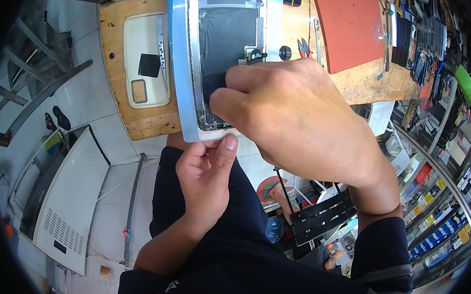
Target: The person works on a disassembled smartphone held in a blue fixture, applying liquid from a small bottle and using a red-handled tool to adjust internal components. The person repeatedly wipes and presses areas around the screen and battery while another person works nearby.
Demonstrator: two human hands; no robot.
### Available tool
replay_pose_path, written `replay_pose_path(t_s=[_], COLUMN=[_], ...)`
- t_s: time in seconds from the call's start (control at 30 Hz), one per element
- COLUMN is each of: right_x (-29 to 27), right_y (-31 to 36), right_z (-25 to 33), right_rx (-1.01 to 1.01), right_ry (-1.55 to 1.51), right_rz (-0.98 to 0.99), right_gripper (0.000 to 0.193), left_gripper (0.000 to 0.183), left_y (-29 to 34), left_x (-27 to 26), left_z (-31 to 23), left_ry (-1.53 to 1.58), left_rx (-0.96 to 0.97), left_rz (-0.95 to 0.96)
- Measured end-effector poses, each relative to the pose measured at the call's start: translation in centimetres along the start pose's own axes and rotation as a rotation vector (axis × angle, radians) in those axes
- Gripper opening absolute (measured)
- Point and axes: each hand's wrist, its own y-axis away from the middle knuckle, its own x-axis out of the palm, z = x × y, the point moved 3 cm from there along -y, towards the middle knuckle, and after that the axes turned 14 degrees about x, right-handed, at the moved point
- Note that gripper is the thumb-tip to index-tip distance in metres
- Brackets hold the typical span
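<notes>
An opened phone or tablet housing (193, 67) lies on a pale blue translucent mat (180, 88) at the table's near edge. A black sheet-like part (221, 31) fills most of its inside, with a small connector (255, 54) beside it. My right hand (298, 110) is curled over the lower right of the housing. Its fingers are closed, and whatever they hold is hidden beneath them. Below the housing, my left hand (207, 169) pinches the near edge of the mat between thumb and fingers.
Left on the wooden table, a cream tray (131, 36) holds a black square and a thin metal tool. Red-handled pliers (304, 48), a black round knob (285, 52) and a red-brown mat (347, 32) lie to the right. Shelves and a glass cabinet crowd the right side.
</notes>
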Motion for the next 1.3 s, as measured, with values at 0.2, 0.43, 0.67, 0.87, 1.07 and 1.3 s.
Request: replay_pose_path(t_s=[0.2, 0.43, 0.67, 0.87, 1.07, 1.3], right_x=[0.0, 1.3, 1.5, 1.9, 2.2, 2.4], right_y=[0.4, 0.6, 0.8, 0.8, 0.9, 1.3], right_z=[0.2, 0.6, 0.5, 0.4, 0.5, 0.2], right_rx=[0.012, 0.045, 0.034, 0.030, 0.034, 0.041], right_ry=[0.009, 0.005, -0.016, -0.034, -0.033, -0.058], right_rz=[-0.106, -0.173, -0.181, -0.205, -0.234, -0.265], right_gripper=[0.021, 0.022, 0.021, 0.020, 0.017, 0.018], left_gripper=[0.012, 0.012, 0.011, 0.010, 0.008, 0.009], left_y=[0.2, 0.0, -0.1, -0.1, -0.3, -0.1], left_x=[-0.4, -1.1, -1.6, -2.2, -2.8, -2.9], left_z=[-0.2, -0.6, -0.2, -0.4, -0.5, -0.4], left_ry=[-0.060, -0.021, -0.099, -0.118, -0.123, -0.172], left_rx=[0.035, 0.063, 0.144, 0.135, 0.139, 0.145], left_rz=[-0.007, 0.009, 0.047, 0.083, 0.108, 0.108])
